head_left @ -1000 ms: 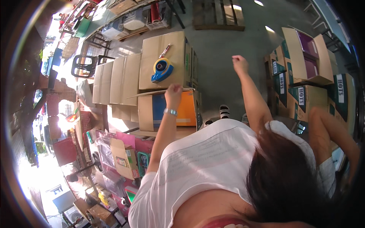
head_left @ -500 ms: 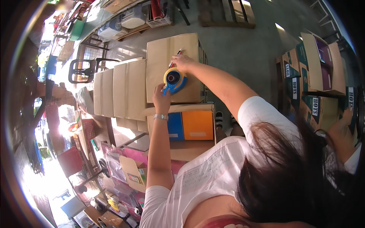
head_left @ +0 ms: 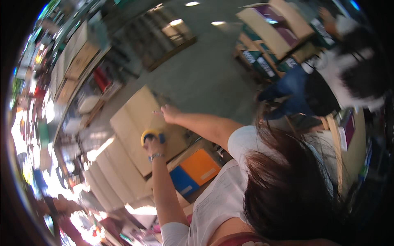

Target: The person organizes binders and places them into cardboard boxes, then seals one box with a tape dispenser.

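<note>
Left hand (head_left: pixel 154 147) has grip wrapped round tape dispenser (head_left: pixel 149 132), on or just above carton (head_left: pixel 133 123), can't tell which. Right hand (head_left: pixel 169 115) grip pinches thin pen-like thing (head_left: pixel 155 112), blurred. Loose fingers could drop either.

A yellow-and-blue tape dispenser (head_left: pixel 150 132) sits in the left grip (head_left: pixel 153 147); a slim, blurred tool (head_left: pixel 155 112) juts leftward from the right grip (head_left: pixel 170 114).
</note>
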